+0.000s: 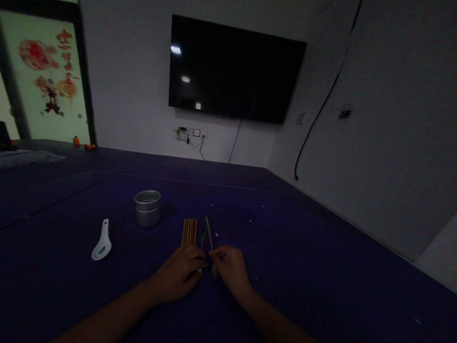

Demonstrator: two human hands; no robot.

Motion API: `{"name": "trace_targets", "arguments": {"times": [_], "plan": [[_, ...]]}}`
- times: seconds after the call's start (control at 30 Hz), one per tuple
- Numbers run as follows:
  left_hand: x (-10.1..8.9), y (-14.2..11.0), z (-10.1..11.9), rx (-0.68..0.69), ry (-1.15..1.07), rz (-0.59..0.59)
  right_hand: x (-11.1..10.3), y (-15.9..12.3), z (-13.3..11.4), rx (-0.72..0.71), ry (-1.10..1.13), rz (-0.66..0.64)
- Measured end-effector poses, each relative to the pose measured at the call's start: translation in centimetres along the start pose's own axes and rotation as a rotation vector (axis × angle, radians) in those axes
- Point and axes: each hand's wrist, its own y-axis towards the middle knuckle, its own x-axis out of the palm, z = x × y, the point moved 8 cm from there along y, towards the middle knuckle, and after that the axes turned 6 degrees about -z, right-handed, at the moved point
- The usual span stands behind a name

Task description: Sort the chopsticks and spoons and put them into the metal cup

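Note:
Several brown wooden chopsticks (189, 232) lie side by side on the purple surface. My left hand (179, 275) covers their near ends, with its fingers bent round the lower part of a thin metal utensil (202, 237) to their right; its kind is hard to make out in the dim light. Between finger and thumb, my right hand (231, 268) pinches the long handle of a metal spoon (209, 233). The spoon's bowl points towards me, and its handle slants away to the left. Both hands are close together, low over the surface.
To the left, a white soup spoon (102, 243) with a blue mark lies by itself. A silver metal cup (147, 210) stands upright behind it. Small white scraps dot the purple surface (302, 285). Farther back are a wall-mounted television (235, 70) and a hanging cable (324, 105).

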Motion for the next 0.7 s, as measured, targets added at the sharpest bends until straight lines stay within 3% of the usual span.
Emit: {"name": "trace_targets", "arguments": {"times": [0.7], "plan": [[0.01, 0.04, -0.03, 0.010, -0.034, -0.024, 0.48, -0.13, -0.49, 0.036, -0.179, -0.113]]}}
